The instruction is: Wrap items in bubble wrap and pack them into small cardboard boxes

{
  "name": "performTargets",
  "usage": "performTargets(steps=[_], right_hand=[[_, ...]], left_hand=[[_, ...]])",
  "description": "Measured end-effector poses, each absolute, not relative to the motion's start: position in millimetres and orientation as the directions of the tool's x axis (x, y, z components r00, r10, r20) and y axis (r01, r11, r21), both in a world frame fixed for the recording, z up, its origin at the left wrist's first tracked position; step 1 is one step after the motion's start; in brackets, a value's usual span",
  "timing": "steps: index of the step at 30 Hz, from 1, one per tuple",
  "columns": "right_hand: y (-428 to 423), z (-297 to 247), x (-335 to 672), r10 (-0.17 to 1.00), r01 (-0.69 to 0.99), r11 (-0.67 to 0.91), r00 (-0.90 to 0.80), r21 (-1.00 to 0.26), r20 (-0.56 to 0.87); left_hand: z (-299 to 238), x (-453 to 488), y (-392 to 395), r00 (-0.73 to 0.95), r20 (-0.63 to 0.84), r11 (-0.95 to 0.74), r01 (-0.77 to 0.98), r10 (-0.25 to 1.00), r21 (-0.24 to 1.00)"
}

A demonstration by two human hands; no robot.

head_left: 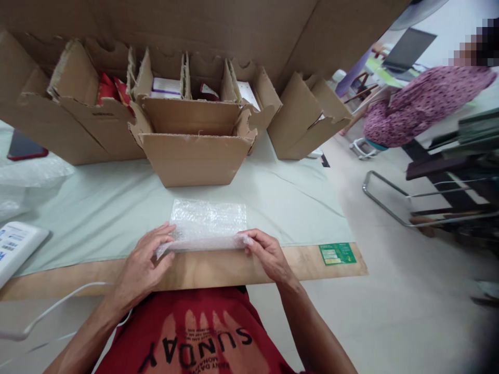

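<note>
A clear sheet of bubble wrap (pixel 208 215) lies on the pale green cloth near the table's front edge. Its near side is lifted and folded up along the wooden edge. At the left end of that fold, my left hand (pixel 146 259) pinches the wrap between thumb and fingers. The right end is gripped by my right hand (pixel 267 252), thumb and fingertips closed on a corner. Whether anything lies inside the fold, I cannot tell.
A cardboard box (pixel 197 161) stands behind the wrap, before a row of cardboard bins (pixel 97 124) holding red and white packets. A white device (pixel 19 249) and more bubble wrap (pixel 31 174) lie left. A green card (pixel 337 254) lies right. A person (pixel 424 106) sits beyond.
</note>
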State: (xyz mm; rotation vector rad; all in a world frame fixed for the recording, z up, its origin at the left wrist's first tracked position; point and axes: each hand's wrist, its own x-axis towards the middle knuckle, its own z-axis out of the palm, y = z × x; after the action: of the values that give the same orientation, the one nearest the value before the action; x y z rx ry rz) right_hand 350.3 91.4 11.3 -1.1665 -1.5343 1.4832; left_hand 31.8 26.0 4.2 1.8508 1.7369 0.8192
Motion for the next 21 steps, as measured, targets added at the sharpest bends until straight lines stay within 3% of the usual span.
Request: performTargets(steps=[4, 6, 10, 15, 18, 21], right_hand=[[91, 7, 361, 0.927, -0.056, -0.193, -0.336, -0.980, -0.164], [91, 3, 362, 0.926, -0.026, -0.186, -0.339, -0.982, -0.166], [93, -10, 351, 0.983, 0.272, -0.089, -0.131, -0.958, -0.129], [98, -20, 340, 0.995, 0.656, 0.102, -0.075, -0.748, 0.070], [100, -19, 345, 0.979, 0.753, 0.201, -0.129, -0.627, 0.158], [108, -17, 349, 0.968, 0.783, 0.241, -0.155, -0.573, 0.196]], left_hand=[[14, 50, 47, -0.200, -0.118, 0.219, 0.622, 0.973, 0.752], [18, 55, 56, -0.245, -0.133, 0.261, 0.619, 0.960, 0.740], [13, 59, 70, -0.266, -0.125, 0.280, 0.691, 0.956, 0.667], [-5, 62, 73, -0.227, -0.034, 0.215, 0.851, 0.973, 0.478], [-7, 61, 69, -0.167, 0.087, 0.125, 0.923, 0.982, 0.364], [-1, 58, 70, -0.161, 0.037, 0.146, 0.955, 0.986, 0.258]])
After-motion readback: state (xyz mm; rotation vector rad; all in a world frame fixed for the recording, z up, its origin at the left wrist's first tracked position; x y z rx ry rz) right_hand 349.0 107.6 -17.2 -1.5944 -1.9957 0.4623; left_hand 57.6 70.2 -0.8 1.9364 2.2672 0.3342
